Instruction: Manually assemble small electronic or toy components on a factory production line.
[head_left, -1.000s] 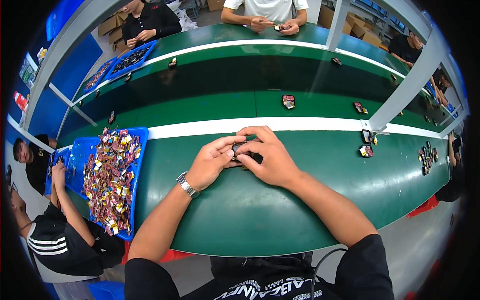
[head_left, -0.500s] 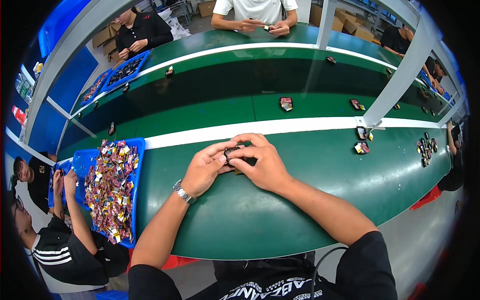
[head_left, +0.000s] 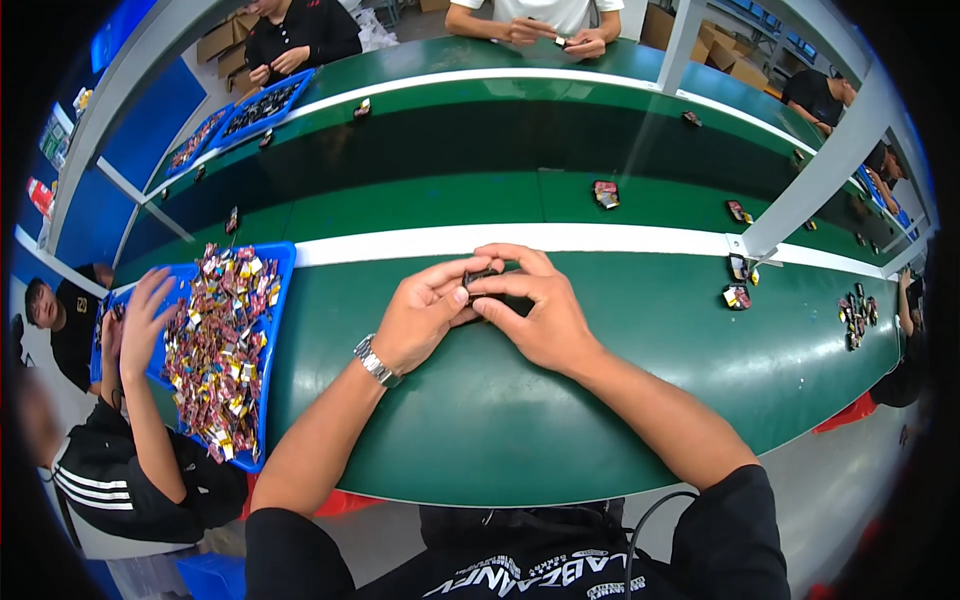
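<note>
My left hand (head_left: 420,310) and my right hand (head_left: 540,315) meet over the green table (head_left: 560,440). Between their fingertips sits a small black plastic part (head_left: 482,283), mostly covered by the fingers. The left thumb and fingers pinch one side of it, while the right fingers and thumb close on the other. A blue tray (head_left: 280,330) piled with small red, yellow and white circuit pieces (head_left: 222,350) stands left of my left hand. Right of my hands, two small black-cased pieces (head_left: 737,297) lie near the white rail.
Beyond the white rail (head_left: 430,243) runs a green belt (head_left: 400,205) carrying scattered black-cased pieces (head_left: 605,194). A grey post (head_left: 815,150) rises at the right. A heap of small parts (head_left: 857,315) lies far right. At the left, a co-worker's hand (head_left: 147,320) is raised over the tray.
The head view has shifted a little. My fingers have turned the black part, and a yellow bit that showed below it is now out of sight. The left co-worker's hand has risen, fingers spread.
</note>
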